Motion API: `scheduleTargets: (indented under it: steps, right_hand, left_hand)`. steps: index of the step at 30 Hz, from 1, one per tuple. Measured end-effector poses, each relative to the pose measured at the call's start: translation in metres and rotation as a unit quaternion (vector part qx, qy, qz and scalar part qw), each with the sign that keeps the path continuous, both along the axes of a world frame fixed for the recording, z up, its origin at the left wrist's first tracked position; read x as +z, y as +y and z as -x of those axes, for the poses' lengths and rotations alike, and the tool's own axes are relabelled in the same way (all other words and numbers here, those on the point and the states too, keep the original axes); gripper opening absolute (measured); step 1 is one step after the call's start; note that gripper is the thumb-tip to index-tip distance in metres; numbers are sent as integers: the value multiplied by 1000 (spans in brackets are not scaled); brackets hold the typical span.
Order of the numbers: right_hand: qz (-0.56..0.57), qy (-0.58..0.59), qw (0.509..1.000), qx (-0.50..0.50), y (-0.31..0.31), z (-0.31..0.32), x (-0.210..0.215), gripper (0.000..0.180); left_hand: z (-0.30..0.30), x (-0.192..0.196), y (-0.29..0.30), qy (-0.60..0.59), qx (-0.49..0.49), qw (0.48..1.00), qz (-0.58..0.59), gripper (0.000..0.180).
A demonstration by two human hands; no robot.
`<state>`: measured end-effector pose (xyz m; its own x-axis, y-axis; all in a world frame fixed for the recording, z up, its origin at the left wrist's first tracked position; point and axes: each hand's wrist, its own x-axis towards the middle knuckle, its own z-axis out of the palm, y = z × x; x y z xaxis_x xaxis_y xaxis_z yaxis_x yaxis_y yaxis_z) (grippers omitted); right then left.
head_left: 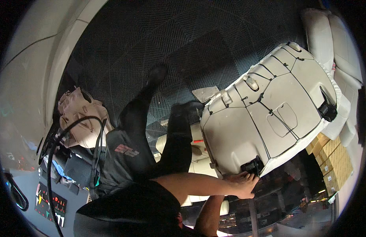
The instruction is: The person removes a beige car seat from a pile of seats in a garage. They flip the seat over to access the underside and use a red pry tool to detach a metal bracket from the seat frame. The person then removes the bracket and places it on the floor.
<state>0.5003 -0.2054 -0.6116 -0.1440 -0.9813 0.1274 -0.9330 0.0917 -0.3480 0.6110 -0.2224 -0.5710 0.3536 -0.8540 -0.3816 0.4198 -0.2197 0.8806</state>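
Note:
A pale grey car seat back shell (270, 106) stands at the right, crossed by thin black wires held with clips. On its lower rim sits a black fitting (253, 166). My left hand (243, 185) reaches across from the lower left, and its fingertips close on that fitting at the rim. My right forearm (210, 213) rises from the lower edge. Its hand is hidden behind my left arm, under the shell. My legs in black trousers (179, 138) stretch up over the dark ribbed floor mat (183, 43).
Cream seat cushions (329, 39) lie at the upper right and stacked cardboard boxes (334, 160) at the right. A tan fabric bundle (80, 114), a black cable (52, 158) and a dark panel with coloured marks (48, 202) sit at the left. Another black fitting (328, 108) is on the shell's right rim.

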Motion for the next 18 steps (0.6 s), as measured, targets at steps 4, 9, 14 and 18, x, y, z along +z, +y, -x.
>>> scheduleTargets:
  steps: [4,9,14,18]
  right_hand:
    - [4,40,998,41,-54,-23,-37,70]
    - [-43,105,993,-17,-86,-2,-45,70]
    - [18,167,986,6,-132,32,-68,78]
    - [63,323,937,-115,-140,33,-79,101]
  left_hand:
    - [-63,-84,17,121,-81,989,-1,40]
    - [-104,-321,76,203,167,952,-159,28]
    - [-149,-477,135,154,200,940,-230,55]
    - [-182,-512,128,272,167,920,-228,60]
